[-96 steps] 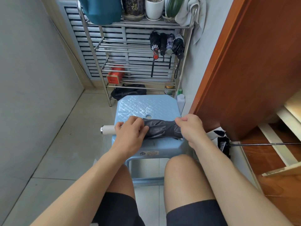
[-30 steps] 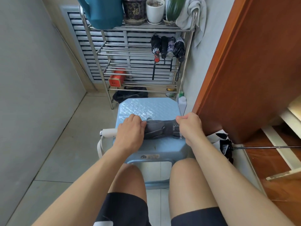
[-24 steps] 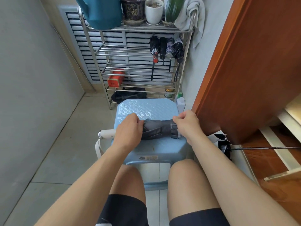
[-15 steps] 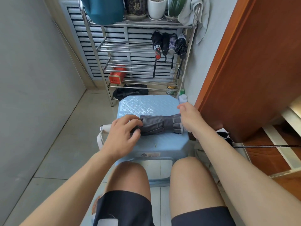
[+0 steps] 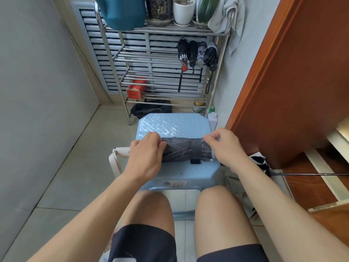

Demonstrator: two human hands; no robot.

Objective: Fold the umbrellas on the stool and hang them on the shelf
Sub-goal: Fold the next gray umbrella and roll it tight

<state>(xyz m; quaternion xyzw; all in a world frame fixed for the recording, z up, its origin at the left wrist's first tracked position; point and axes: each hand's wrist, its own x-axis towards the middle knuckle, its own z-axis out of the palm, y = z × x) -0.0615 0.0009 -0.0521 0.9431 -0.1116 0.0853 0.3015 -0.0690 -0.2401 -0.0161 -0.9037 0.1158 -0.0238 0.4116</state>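
A: Head view — the grey umbrella [image 5: 184,150] lies flat on the blue stool [image 5: 172,124], long axis running left to right across the seat.

B: Which end is which?

A: The white handle [image 5: 122,150] points left, past the stool's edge; the tip end points right. The left hand [image 5: 146,158] curls over the handle end of the bundle, and the right hand [image 5: 225,148] pinches the tip end — though what its fingertips hold is partly hidden, so I can't be sure.

B: And the strap?

A: The strap [image 5: 196,151] is wrapped round it. The shelf [image 5: 162,30] stands straight ahead beyond the stool, four umbrellas [image 5: 198,52] hanging there already.
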